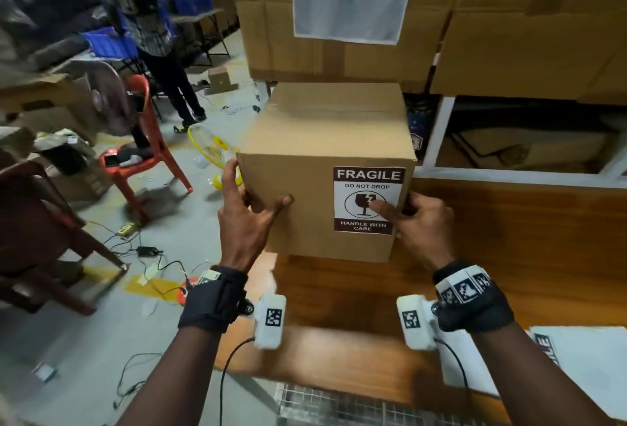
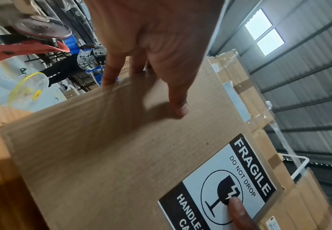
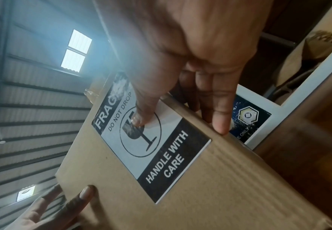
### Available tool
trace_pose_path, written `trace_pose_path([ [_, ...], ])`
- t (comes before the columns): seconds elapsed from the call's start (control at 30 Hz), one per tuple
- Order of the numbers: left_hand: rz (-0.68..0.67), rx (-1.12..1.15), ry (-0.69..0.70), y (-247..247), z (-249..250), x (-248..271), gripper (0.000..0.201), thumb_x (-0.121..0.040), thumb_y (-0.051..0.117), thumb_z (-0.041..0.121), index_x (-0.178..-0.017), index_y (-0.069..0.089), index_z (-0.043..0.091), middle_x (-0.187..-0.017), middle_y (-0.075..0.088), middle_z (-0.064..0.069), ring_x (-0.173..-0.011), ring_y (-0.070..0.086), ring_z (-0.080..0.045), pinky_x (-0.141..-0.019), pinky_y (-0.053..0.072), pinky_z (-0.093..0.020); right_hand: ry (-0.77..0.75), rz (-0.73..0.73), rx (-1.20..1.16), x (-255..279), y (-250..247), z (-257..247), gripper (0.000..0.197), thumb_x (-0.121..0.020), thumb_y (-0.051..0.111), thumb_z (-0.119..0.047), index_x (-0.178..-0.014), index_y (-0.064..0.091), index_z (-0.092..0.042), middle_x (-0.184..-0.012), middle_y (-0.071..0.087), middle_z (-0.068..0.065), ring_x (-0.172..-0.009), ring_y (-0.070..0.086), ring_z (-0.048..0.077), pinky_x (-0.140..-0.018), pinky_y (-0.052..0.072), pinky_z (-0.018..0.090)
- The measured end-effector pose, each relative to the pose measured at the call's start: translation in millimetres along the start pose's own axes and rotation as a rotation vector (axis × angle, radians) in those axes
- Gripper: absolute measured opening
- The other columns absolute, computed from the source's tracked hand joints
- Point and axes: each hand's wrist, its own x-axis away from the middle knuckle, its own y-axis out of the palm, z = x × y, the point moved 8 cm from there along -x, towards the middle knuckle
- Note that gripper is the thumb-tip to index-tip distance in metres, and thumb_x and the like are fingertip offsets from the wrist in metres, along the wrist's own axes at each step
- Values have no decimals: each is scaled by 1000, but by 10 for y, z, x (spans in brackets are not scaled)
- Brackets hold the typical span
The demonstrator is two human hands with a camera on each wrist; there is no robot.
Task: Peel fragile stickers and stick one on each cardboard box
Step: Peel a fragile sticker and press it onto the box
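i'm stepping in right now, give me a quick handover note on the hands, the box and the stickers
Left hand: holds the cardboard box at its left front edge, thumb on the front face, fingers round the side.
Right hand: holds the right front edge, thumb pressing on the fragile sticker, fingers round the side.
Box: stands on the wooden table, both hands keeping their grip on it.
Done: this box has its sticker, flat on the front face, towards the right.
Left: set this box aside; a sticker sheet lies on the table at the near right for the next box. How many boxes remain cannot be told.
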Motion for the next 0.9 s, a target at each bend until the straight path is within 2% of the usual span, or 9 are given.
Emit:
trace_pose_path([
  [0.13,-23,-4,-30,-142,-425,-310,108,-67,86,57,-153,22,44,-116,71,-1,-101,70,-17,-89,59,-44,56,30,24,-114,429,8,35,-65,77,-65,-92,66,-45,-98,76,-11,-88,73,2,-74,64,37],
  [0.33,-84,23,-48,-90,-844,-520,100,-70,83,56,-152,28,43,-118,70,6,-102,70,-18,-90,58,-46,142,32,46,-236,764,159,46,-65,74,-62,-97,67,-30,-107,75,2,-95,72,17,-80,62,43],
  [0.4,-98,17,-55,-92,-915,-538,99,-74,81,57,-153,23,47,-121,69,7,-105,70,-16,-93,58,-43,172,13,26,-275,839,206,48,-66,74,-59,-99,66,-26,-107,74,0,-97,71,17,-78,60,37],
  [0.47,-133,28,-60,-92,-960,-561,93,-80,81,52,-153,23,48,-124,69,7,-107,69,-11,-93,58,-39,217,0,-39,-320,905,252,48,-71,76,-49,-106,67,-17,-109,72,0,-98,69,14,-74,55,27],
  [0.53,-181,54,-90,-85,-1043,-607,87,-83,79,51,-153,28,48,-124,70,6,-106,70,-11,-93,58,-41,242,-19,-70,-347,966,252,39,-81,77,-35,-110,65,-12,-110,70,-1,-93,67,5,-68,50,17],
  [0.6,-217,73,-121,-82,-1110,-661,86,-80,76,58,-152,30,49,-123,71,6,-105,71,-14,-92,59,-46,247,-26,-66,-364,1000,255,33,-86,76,-29,-112,65,-11,-108,68,-2,-89,64,-1,-65,48,14],
  [0.67,-235,59,-129,-76,-1141,-687,85,-81,76,59,-152,29,49,-123,71,5,-105,71,-15,-91,59,-47,255,-11,-69,-380,998,276,31,-86,76,-30,-110,65,-13,-105,68,-4,-88,63,-1,-66,48,16],
  [0.77,-224,62,-112,-83,-1120,-675,80,-86,77,50,-151,31,47,-122,72,3,-104,72,-13,-90,60,-45,255,-6,-54,-379,999,291,30,-84,77,-34,-106,65,-18,-105,69,-4,-89,65,2,-66,48,18],
  [0.9,-211,95,-116,-82,-1107,-646,84,-81,75,59,-152,29,51,-123,72,2,-105,71,-13,-91,60,-44,249,18,-44,-378,970,321,46,-73,78,-47,-107,67,-17,-109,72,-1,-97,68,10,-80,57,32],
])
